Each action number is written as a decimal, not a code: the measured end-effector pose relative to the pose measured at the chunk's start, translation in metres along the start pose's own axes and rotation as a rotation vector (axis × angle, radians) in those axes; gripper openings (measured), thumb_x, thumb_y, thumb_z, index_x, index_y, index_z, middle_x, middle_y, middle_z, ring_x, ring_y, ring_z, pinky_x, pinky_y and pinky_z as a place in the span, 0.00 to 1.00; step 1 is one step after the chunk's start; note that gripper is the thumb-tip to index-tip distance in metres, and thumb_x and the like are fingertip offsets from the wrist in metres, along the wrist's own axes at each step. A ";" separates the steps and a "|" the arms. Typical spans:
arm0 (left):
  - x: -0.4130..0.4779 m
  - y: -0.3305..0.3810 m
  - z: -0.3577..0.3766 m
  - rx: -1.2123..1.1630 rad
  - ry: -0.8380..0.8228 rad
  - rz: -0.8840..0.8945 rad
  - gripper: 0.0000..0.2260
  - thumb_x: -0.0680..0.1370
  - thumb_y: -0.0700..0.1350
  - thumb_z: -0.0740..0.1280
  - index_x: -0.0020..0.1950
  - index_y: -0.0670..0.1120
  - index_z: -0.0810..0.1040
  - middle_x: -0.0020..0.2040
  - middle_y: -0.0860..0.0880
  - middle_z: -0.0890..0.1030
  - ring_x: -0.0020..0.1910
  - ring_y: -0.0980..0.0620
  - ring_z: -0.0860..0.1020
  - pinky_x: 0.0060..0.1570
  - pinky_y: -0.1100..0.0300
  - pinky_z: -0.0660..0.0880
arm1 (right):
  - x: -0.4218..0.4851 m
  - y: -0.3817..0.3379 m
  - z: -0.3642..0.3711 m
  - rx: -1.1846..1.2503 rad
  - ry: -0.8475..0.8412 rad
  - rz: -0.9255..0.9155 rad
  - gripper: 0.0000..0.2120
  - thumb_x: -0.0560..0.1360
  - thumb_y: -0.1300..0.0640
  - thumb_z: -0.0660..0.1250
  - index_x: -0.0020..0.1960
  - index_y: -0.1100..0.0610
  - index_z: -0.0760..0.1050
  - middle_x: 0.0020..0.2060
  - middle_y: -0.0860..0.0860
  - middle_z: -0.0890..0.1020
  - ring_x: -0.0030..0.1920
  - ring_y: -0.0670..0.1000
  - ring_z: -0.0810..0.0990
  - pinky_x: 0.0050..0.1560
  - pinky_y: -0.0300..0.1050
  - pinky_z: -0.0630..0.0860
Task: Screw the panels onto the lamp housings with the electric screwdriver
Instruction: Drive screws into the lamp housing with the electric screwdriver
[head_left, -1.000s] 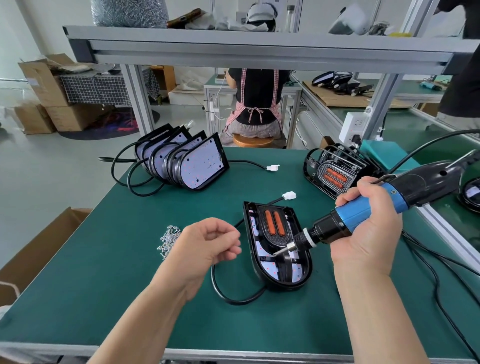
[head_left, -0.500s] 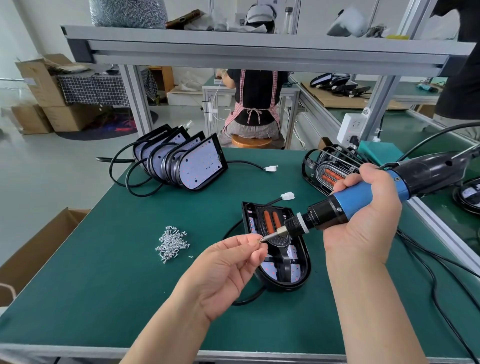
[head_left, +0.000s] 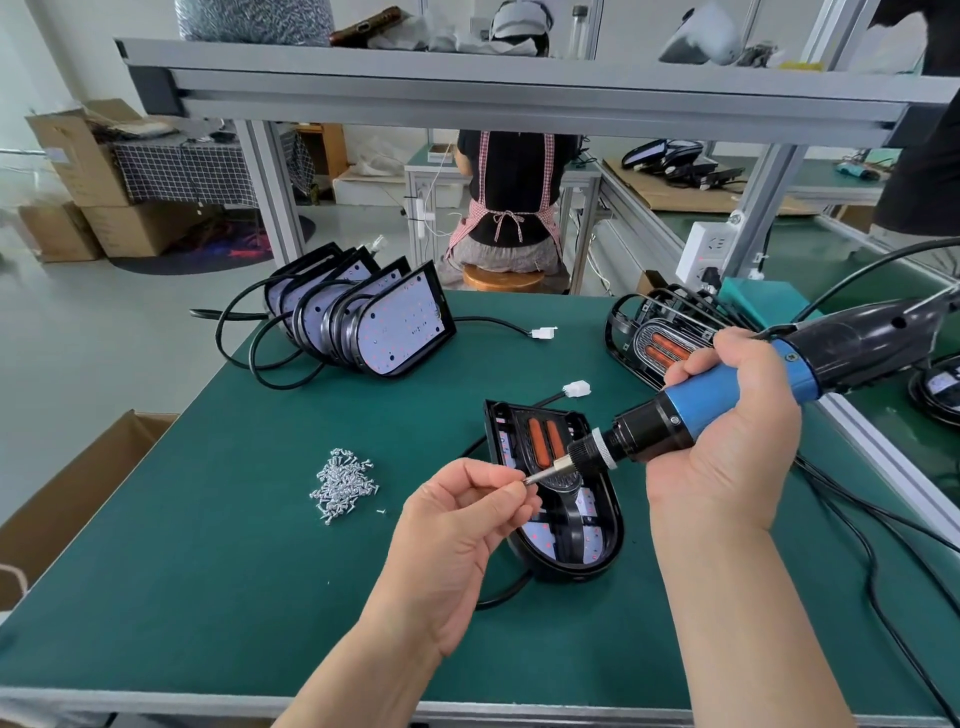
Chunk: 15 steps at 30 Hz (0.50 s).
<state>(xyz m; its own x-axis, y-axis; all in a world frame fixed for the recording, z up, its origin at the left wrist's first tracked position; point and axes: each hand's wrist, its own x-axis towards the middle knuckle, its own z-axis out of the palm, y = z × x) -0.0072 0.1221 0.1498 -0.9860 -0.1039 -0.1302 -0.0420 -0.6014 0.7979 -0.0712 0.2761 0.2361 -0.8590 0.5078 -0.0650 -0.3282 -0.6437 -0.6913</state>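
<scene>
One screw (head_left: 527, 480), barely visible, pinched in my left hand (head_left: 457, 525) against the bit tip, likely to seat it before driving. Right hand (head_left: 727, 436) grips the electric screwdriver (head_left: 857, 343), angled down-left over the lamp housing (head_left: 597, 551), which lies flat mid-table (head_left: 208, 571), panel (head_left: 563, 488) up. Screw pile (head_left: 343, 486) sits left, within reach.

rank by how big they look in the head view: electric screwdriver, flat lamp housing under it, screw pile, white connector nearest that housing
1. electric screwdriver, but it is held nearer the camera, so its lead over the housing is unsure
2. lamp housing
3. screw pile
4. white connector
</scene>
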 end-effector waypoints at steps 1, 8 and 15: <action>-0.001 -0.001 0.000 0.027 0.000 0.040 0.04 0.66 0.36 0.73 0.41 0.40 0.83 0.40 0.38 0.83 0.40 0.48 0.83 0.42 0.64 0.79 | -0.002 -0.001 -0.001 -0.005 -0.017 0.010 0.08 0.75 0.69 0.66 0.45 0.57 0.71 0.29 0.51 0.73 0.28 0.51 0.71 0.34 0.40 0.72; -0.002 -0.007 -0.001 0.207 0.008 0.283 0.07 0.72 0.33 0.72 0.40 0.45 0.84 0.38 0.41 0.84 0.39 0.49 0.83 0.44 0.65 0.79 | -0.004 -0.006 0.001 -0.070 -0.040 0.012 0.06 0.78 0.67 0.65 0.47 0.58 0.70 0.32 0.52 0.72 0.31 0.51 0.72 0.38 0.41 0.72; 0.005 -0.006 -0.004 0.311 -0.106 0.291 0.17 0.70 0.36 0.76 0.56 0.52 0.84 0.47 0.44 0.86 0.49 0.42 0.84 0.50 0.63 0.79 | 0.000 0.002 -0.005 -0.123 -0.058 -0.014 0.10 0.80 0.64 0.65 0.60 0.66 0.73 0.43 0.59 0.74 0.41 0.55 0.74 0.45 0.45 0.75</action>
<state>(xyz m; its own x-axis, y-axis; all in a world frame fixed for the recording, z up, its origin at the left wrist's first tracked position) -0.0114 0.1220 0.1421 -0.9744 -0.1422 0.1744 0.2094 -0.2899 0.9338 -0.0701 0.2777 0.2308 -0.8771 0.4801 -0.0153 -0.2928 -0.5597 -0.7753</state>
